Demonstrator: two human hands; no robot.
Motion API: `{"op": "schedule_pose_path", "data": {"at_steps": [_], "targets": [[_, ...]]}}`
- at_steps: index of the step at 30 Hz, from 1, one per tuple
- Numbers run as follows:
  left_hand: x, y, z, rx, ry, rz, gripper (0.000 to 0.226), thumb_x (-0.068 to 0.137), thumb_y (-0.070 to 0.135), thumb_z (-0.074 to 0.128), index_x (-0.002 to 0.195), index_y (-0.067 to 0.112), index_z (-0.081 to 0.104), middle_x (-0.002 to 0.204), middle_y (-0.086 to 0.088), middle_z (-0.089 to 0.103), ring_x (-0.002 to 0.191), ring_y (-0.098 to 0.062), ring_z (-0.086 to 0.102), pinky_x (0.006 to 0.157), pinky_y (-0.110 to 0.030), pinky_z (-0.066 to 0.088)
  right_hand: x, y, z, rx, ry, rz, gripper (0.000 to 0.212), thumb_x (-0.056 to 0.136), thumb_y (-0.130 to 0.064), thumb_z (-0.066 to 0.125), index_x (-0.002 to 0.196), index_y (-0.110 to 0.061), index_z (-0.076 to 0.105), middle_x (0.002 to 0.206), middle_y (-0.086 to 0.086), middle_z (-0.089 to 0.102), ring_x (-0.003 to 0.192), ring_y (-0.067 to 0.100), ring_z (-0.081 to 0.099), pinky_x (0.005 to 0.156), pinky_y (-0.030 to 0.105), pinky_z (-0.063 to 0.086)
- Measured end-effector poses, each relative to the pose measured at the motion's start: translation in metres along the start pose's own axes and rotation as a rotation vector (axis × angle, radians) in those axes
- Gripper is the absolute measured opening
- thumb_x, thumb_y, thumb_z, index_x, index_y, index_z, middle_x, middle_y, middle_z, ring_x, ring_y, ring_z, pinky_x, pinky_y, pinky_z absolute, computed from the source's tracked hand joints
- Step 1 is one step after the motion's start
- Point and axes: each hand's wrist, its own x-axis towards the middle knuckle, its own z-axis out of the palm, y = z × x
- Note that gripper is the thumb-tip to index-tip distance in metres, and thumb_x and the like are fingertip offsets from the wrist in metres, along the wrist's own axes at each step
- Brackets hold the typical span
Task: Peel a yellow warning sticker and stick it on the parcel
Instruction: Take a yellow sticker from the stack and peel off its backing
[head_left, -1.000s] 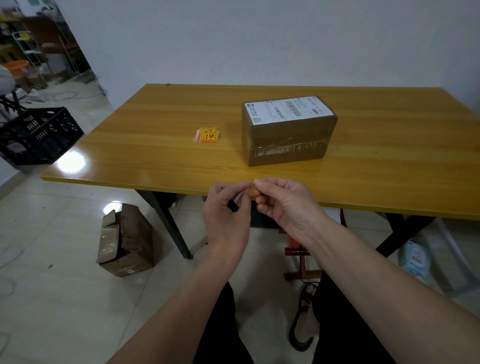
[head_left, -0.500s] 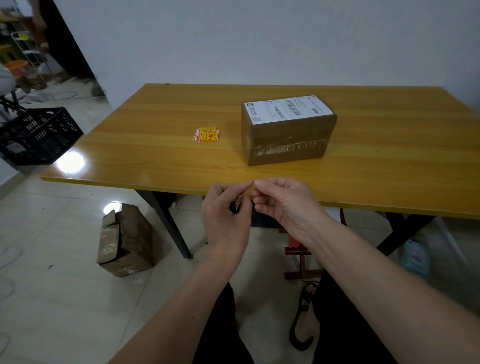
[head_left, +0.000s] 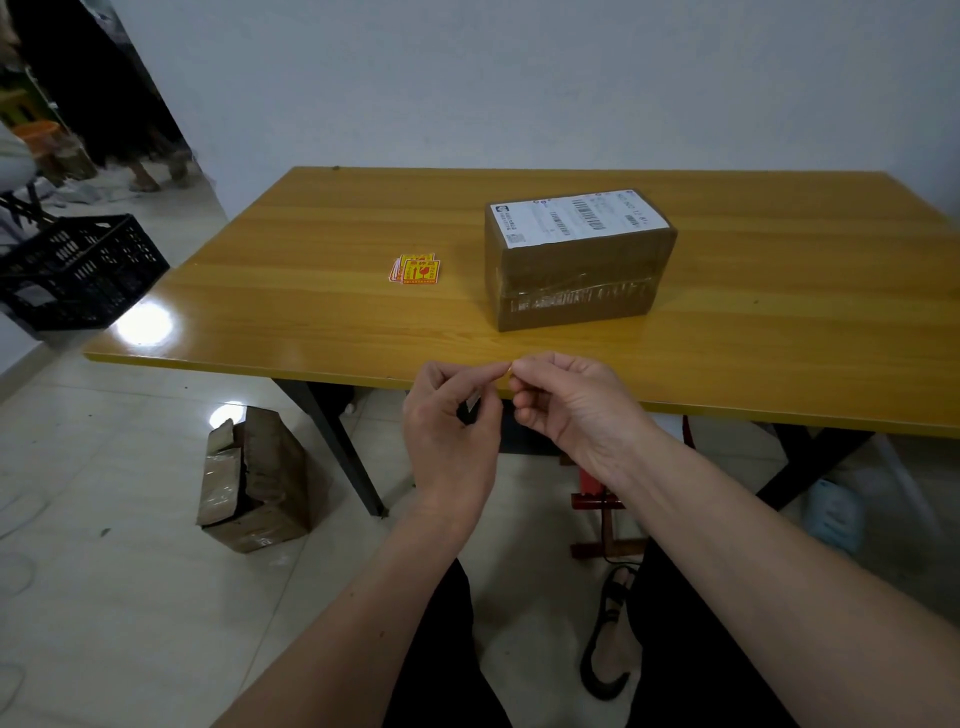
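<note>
Just off the near edge of the wooden table (head_left: 727, 332), the person's two hands meet over a single sticker (head_left: 474, 403), of which only a pale sliver shows between the fingers. The left hand (head_left: 447, 415) has its thumb and forefinger curled and pinched on that sliver, probably the backing paper. The right hand (head_left: 563, 400) pinches at the top corner, where a speck of yellow shows at the fingertips. Whether the sticker has begun to lift from its backing cannot be told; the fingers cover it.

The step in hand looks to be the peel itself. To do it well, the right thumb and forefinger would best work one corner only, bending the backing away from the film so the edge lifts, then drawing it back slowly and low so the sticker does not curl onto itself or tear. Fingertips should touch as little of the glue side as possible.

The parcel (head_left: 576, 260), a brown taped carton, sits on the table well beyond the hands. A white shipping label (head_left: 576, 218) covers most of its top, so the bare front face seems the likeliest place for the sticker, clear of the barcode. A small pile of spare warning stickers (head_left: 415, 268) lies on the table to the left of the parcel, apart from it.
</note>
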Motion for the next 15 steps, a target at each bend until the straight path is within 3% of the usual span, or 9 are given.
{"op": "schedule_pose_path", "data": {"at_steps": [8,15], "targets": [[0.0,0.02,-0.004,-0.16,-0.142,-0.251,0.04,0.08,0.007,0.069,0.078,0.047,0.063,0.085,0.016,0.064,0.079,0.011,0.057,0.069,0.0,0.042,0.003,0.001,-0.007,-0.149,0.039,-0.108,0.01,0.086,-0.01,0.064,0.077,-0.008,0.067,0.059,0.001,0.046,0.046,0.006,0.032,0.04,0.017,0.027],[0.002,0.021,-0.002,-0.261,-0.185,-0.368,0.017,0.082,0.01,0.068,0.093,0.023,0.074,0.086,0.015,0.072,0.081,0.007,0.065,0.067,-0.002,0.047,-0.001,0.002,-0.008,-0.328,0.098,-0.228,0.012,0.086,-0.011,0.063,0.075,-0.01,0.067,0.059,-0.001,0.051,0.044,0.001,0.041,0.041,0.014,0.033]]}}
